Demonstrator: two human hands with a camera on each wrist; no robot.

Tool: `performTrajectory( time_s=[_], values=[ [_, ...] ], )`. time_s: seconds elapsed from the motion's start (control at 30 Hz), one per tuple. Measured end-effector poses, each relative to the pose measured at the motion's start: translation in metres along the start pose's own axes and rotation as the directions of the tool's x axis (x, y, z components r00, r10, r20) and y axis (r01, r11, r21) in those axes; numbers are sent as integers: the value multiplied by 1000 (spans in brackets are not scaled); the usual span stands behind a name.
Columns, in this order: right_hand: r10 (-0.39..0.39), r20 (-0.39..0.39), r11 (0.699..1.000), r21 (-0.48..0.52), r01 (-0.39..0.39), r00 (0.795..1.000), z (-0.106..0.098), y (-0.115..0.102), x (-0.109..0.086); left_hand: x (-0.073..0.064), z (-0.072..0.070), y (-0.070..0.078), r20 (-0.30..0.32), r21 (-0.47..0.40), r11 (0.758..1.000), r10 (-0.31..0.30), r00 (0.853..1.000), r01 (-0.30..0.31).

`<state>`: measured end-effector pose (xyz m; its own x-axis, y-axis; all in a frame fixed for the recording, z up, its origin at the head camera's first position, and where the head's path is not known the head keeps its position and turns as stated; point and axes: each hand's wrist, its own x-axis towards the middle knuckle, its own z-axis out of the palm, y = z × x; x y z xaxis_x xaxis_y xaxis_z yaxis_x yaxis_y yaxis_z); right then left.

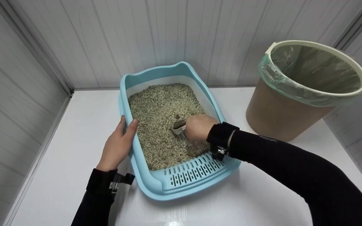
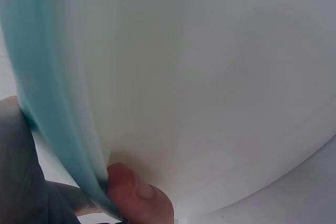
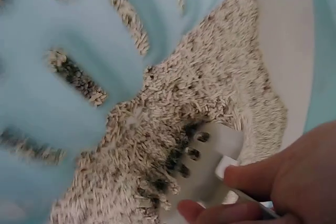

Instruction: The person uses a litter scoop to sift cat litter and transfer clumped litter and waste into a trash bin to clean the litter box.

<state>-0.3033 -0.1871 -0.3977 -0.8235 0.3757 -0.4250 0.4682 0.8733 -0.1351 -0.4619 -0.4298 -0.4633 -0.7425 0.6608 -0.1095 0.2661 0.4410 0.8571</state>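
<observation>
A blue litter box [image 1: 187,191] with a white inner wall and a slotted front ledge holds pale pellet litter [image 1: 159,103]. My left hand [image 1: 116,147] grips its left rim; in the left wrist view, a fingertip [image 2: 139,195] and other fingers lie on either side of the blue rim [image 2: 47,77]. In the litter, near the box's right side, my right hand [image 1: 200,127] holds a white slotted litter scoop [image 1: 178,130]. Dark clumped litter lies in and beside the scoop [image 3: 210,153], and a small brown lump [image 1: 177,116] sits just beyond it.
A tan bin [image 1: 281,110] lined with a translucent green bag [image 1: 294,89] stands at the right, its top uncovered. The box and bin rest on a white tabletop [image 1: 58,157]. Grey panelled walls [image 1: 156,34] close in the back and both sides.
</observation>
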Motion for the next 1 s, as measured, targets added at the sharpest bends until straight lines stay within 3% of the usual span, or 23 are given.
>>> performTrajectory(
  time_s=[0.33,0.6,0.83,1.0],
  values=[
    [-114,-48,992,46,116,992,5,-1,39,0,2,-2,3,-13,1000,9,1000,-8],
    [-110,0,987,121,109,994,6,1,56,1,0,-5,0,1,1000,3,1000,-3],
    [-116,-129,977,165,137,985,17,4,59,0,0,-4,-8,0,1000,-5,1000,5],
    [-122,-169,963,217,157,978,21,11,58,0,1,-2,-6,7,1000,-9,1000,9]
  ],
)
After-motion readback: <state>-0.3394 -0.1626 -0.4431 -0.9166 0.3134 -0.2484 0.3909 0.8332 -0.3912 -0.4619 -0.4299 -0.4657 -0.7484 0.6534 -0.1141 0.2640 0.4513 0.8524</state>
